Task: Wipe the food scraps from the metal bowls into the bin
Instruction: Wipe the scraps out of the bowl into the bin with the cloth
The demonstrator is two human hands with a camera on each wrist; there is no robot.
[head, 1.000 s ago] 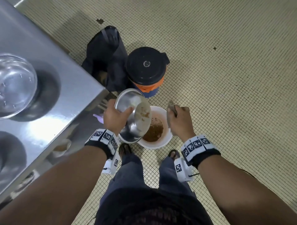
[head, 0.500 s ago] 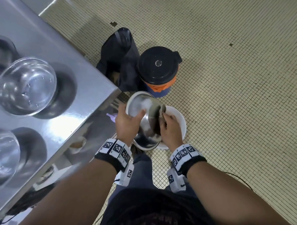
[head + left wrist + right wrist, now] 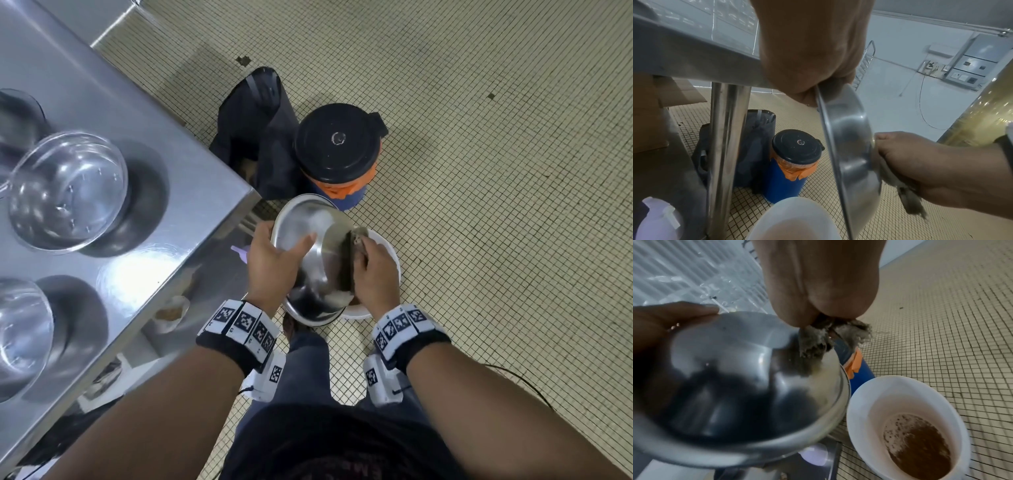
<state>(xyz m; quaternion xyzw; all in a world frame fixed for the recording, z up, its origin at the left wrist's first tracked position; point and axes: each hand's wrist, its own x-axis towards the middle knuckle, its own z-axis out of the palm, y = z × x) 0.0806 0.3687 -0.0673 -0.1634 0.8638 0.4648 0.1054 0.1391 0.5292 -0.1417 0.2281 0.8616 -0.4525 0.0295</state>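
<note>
My left hand (image 3: 274,260) grips the rim of a metal bowl (image 3: 308,240), tilted on edge over the white bin (image 3: 390,253) on the floor. My right hand (image 3: 373,274) holds a grey rag (image 3: 818,340) pressed inside the bowl (image 3: 735,386) near its lower rim. In the right wrist view the white bin (image 3: 900,402) holds brown scraps (image 3: 920,451) at its bottom. In the left wrist view the bowl (image 3: 851,146) is seen edge-on, with the rag (image 3: 908,201) hanging below the right hand.
A steel table (image 3: 137,164) at left carries other metal bowls (image 3: 65,192). A blue container with a black lid (image 3: 337,144) and a black bag (image 3: 257,137) stand on the tiled floor beyond the bin. A table leg (image 3: 725,146) stands close by.
My right hand moved from above the bin into the bowl with the rag and wipes along its inner side. The brown smear seen in the bowl earlier no longer shows.
</note>
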